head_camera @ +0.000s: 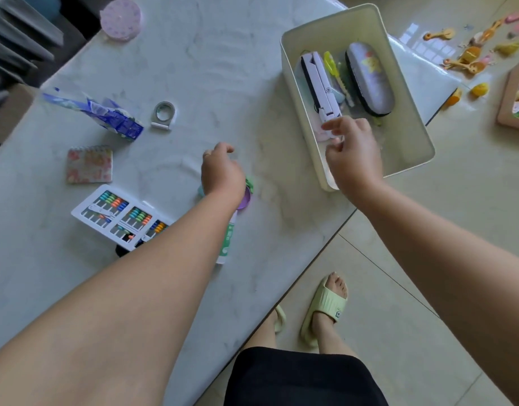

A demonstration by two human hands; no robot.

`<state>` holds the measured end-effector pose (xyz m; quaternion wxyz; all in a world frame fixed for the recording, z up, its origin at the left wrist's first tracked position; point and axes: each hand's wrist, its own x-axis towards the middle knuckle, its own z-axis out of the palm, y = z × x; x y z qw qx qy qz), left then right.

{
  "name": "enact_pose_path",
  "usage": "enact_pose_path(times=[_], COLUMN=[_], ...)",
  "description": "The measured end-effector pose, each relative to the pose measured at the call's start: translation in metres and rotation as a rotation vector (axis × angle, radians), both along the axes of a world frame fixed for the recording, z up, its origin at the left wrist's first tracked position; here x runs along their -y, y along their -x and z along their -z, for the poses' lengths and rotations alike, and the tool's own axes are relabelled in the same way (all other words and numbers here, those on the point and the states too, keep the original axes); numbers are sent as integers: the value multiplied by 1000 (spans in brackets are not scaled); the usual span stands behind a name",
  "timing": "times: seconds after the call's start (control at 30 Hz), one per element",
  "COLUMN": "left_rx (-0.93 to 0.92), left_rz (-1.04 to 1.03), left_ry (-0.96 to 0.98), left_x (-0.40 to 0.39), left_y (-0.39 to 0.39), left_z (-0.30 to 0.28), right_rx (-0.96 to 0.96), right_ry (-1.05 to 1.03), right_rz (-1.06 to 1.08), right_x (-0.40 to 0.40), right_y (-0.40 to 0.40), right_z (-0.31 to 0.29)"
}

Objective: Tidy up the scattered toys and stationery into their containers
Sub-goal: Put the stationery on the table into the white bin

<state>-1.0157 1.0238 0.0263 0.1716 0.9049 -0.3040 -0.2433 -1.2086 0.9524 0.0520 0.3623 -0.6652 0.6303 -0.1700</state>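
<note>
- Marble table (193, 68), long and pale, with stuff spread over it.
- Cream bin (410, 159) near the table's right edge, open at the top.
- Inside the bin: a white folding stand (316, 80), a yellow-green toy (330, 64) beside it, and a purple pencil case (369, 77) lying along the right side.
- Right hand (352, 153) over the near end of the bin, fingers loosely curled and partly open — nothing clearly gripped, though the fingertips sit just by the end of the white stand.
- Left hand (221, 171) low over the table, fingers bent down, half open, no clear hold on anything.
- Under the left wrist: a purple round thing (246, 200) and a bit of green, mostly hidden.
- Under the left forearm: a white and green tube (227, 241), partly covered.
- Bead counting frame (117, 218), white with bright beads, flat on the table left of the arm.
- Small pink flowery notebook (89, 165) just above the bead frame.
- Torn blue wrapper (106, 112) farther back — and a grey tape roll (164, 114) beside it.
- Pale purple round lid (121, 19) at the far end of the table.
- Orange and yellow toys (472, 54) scattered on the floor, well apart from the bin.
</note>
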Motion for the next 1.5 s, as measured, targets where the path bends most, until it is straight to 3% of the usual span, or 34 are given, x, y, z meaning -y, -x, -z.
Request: enact_pose_path(times=[0.2, 0.37, 0.63, 0.83, 1.17, 1.5], left_rx=[7, -93, -80, -72, -112, -153], left_rz=[-45, 54, 338, 392, 278, 230], left_ry=[-207, -276, -194, -117, -180, -21], left_x=[-36, -54, -61, -58, -48, -18], left_y=[-45, -65, -79, -84, -88, -27], left_z=[13, 27, 44, 54, 49, -3], right_rx=[-23, -115, -288, -347, -330, -141], right_ry=[8, -104, -189, -183, -239, -133], right_rz=[-246, -340, -412, -491, -271, -200], right_x=[-25, -38, -44, -48, -50, -34], right_y=[-49, -80, -108, -125, -125, -82], right_z=[11, 33, 65, 78, 80, 23])
